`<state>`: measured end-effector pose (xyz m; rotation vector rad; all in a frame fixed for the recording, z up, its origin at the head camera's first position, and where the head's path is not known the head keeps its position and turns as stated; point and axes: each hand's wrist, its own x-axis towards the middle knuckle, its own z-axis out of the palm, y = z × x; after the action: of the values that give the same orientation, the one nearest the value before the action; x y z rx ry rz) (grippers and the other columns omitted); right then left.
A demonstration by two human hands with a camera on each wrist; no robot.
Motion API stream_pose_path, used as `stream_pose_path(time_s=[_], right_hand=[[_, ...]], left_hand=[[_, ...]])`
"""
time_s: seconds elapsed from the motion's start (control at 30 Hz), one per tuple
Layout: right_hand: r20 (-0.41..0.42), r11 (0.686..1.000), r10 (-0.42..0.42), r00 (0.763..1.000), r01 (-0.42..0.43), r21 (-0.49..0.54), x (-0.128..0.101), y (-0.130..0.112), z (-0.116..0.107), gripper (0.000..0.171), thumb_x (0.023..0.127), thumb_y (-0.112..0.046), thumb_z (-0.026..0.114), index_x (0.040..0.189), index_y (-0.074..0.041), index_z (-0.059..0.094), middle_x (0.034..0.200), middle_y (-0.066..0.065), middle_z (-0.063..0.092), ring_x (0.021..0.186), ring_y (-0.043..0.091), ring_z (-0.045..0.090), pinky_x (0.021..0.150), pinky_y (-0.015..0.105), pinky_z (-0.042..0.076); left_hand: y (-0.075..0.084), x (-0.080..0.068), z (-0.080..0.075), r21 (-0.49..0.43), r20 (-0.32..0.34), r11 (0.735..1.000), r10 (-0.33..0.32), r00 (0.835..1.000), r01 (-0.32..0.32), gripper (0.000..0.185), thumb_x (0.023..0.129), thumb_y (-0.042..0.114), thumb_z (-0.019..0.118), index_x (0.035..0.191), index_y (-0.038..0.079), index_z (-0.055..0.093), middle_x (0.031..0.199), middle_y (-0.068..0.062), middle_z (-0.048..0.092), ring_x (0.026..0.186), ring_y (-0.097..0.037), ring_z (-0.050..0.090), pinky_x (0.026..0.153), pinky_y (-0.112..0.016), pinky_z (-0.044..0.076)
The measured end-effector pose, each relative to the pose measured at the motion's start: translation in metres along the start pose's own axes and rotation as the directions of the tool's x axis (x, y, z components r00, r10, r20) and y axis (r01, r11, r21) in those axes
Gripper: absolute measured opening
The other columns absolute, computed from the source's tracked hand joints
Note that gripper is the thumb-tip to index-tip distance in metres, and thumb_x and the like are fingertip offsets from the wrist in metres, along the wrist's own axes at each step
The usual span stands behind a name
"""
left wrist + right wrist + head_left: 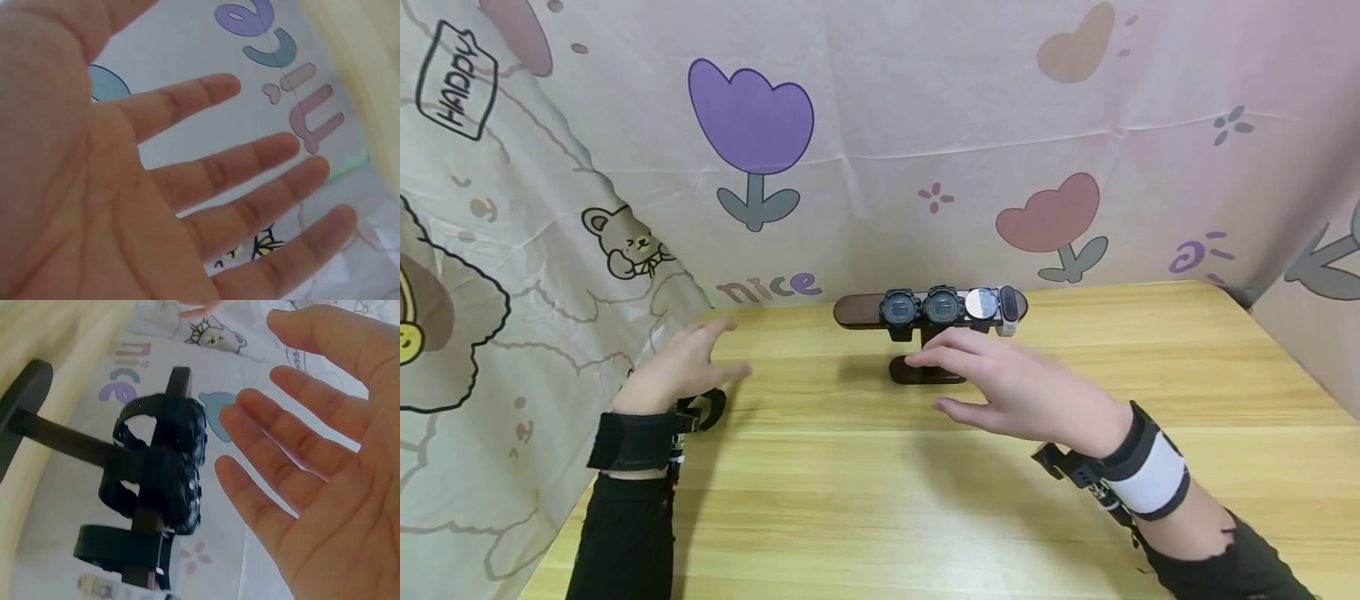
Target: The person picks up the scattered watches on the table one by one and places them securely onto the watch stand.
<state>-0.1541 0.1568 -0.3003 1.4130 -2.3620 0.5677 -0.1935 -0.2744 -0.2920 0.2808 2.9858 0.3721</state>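
Note:
A dark wooden watch stand stands at the back of the table, its crossbar carrying several wristwatches. Two black chunky watches sit side by side near the middle. Right of them come a watch with a bright round face and a slim dark band-like one. My right hand hovers in front of the stand, fingers spread and holding nothing; in the right wrist view a gap shows between its fingertips and the watches. Off to the left, my left hand is held above the table edge, palm bare, fingers extended.
The light wood table reaches back to a printed cloth hanging behind it. More patterned cloth hangs along the left side. Each wrist wears a strap with a small device on it.

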Motion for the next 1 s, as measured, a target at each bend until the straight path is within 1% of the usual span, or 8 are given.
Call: stream_pose_path(time_s=[0.2, 0.37, 0.5, 0.6, 0.73, 0.87, 1.0], right_hand=[[0.042, 1.000, 0.000, 0.999, 0.000, 0.002, 0.003, -0.004, 0.009, 0.050, 0.093, -0.023, 0.085, 0.139, -0.013, 0.069, 0.130, 0.001, 0.068, 0.112, 0.014, 0.067, 0.094, 0.034, 0.061], [0.077, 1.000, 0.019, 0.997, -0.020, 0.017, 0.004, -0.006, 0.014, 0.051, 0.093, -0.022, 0.085, 0.141, -0.012, 0.068, 0.133, 0.002, 0.067, 0.114, 0.014, 0.067, 0.096, 0.033, 0.061], [0.101, 1.000, 0.021, 0.995, -0.023, 0.014, 0.003, -0.007, 0.019, 0.053, 0.095, -0.023, 0.083, 0.143, -0.013, 0.065, 0.135, 0.003, 0.066, 0.118, 0.016, 0.068, 0.099, 0.035, 0.061], [0.122, 0.999, 0.024, 0.992, -0.026, 0.018, 0.002, -0.008, 0.023, 0.054, 0.097, -0.025, 0.082, 0.146, -0.013, 0.063, 0.138, 0.004, 0.066, 0.122, 0.018, 0.067, 0.102, 0.037, 0.060], [0.143, 0.999, 0.020, 0.989, -0.024, 0.029, 0.004, -0.009, 0.028, 0.054, 0.098, -0.026, 0.080, 0.147, -0.013, 0.062, 0.140, 0.003, 0.064, 0.126, 0.018, 0.065, 0.106, 0.038, 0.059], [0.163, 0.999, 0.010, 0.987, -0.016, 0.033, 0.004, -0.010, 0.034, 0.055, 0.098, -0.027, 0.080, 0.148, -0.013, 0.062, 0.140, 0.004, 0.064, 0.129, 0.019, 0.063, 0.110, 0.039, 0.057], [0.176, 0.999, 0.004, 0.984, -0.011, 0.039, 0.004, -0.009, 0.039, 0.055, 0.097, -0.025, 0.080, 0.147, -0.011, 0.062, 0.140, 0.005, 0.064, 0.130, 0.020, 0.063, 0.111, 0.040, 0.056]], left_hand=[[-0.011, -0.002, 0.003, 0.029, 0.041, 0.995, -0.092, 0.995, 0.091, 0.089, 0.098, 0.046, 0.075, 0.161, -0.005, 0.036, 0.153, -0.046, 0.042, 0.135, -0.064, 0.047, 0.102, -0.075, 0.049], [-0.020, -0.002, 0.007, 0.062, 0.073, 0.987, -0.151, 0.986, 0.147, 0.095, 0.097, 0.048, 0.076, 0.159, -0.010, 0.034, 0.149, -0.049, 0.043, 0.133, -0.065, 0.047, 0.100, -0.074, 0.050], [-0.025, -0.001, 0.011, 0.087, 0.089, 0.983, -0.170, 0.981, 0.162, 0.097, 0.096, 0.049, 0.076, 0.159, -0.012, 0.033, 0.147, -0.050, 0.043, 0.131, -0.064, 0.049, 0.099, -0.073, 0.051], [-0.028, 0.000, 0.013, 0.088, 0.098, 0.981, -0.182, 0.978, 0.174, 0.099, 0.096, 0.049, 0.076, 0.159, -0.013, 0.031, 0.148, -0.051, 0.041, 0.130, -0.065, 0.049, 0.099, -0.074, 0.050], [-0.032, 0.000, 0.014, 0.077, 0.124, 0.975, -0.219, 0.968, 0.211, 0.104, 0.095, 0.050, 0.077, 0.159, -0.016, 0.028, 0.148, -0.053, 0.040, 0.128, -0.067, 0.051, 0.098, -0.074, 0.051], [-0.037, -0.001, 0.016, 0.070, 0.158, 0.971, -0.237, 0.959, 0.229, 0.108, 0.094, 0.050, 0.078, 0.157, -0.020, 0.026, 0.147, -0.052, 0.043, 0.128, -0.067, 0.053, 0.098, -0.070, 0.054], [-0.040, -0.001, 0.019, 0.071, 0.179, 0.969, -0.246, 0.952, 0.237, 0.110, 0.093, 0.052, 0.078, 0.157, -0.021, 0.026, 0.147, -0.049, 0.046, 0.126, -0.065, 0.055, 0.099, -0.069, 0.054]])
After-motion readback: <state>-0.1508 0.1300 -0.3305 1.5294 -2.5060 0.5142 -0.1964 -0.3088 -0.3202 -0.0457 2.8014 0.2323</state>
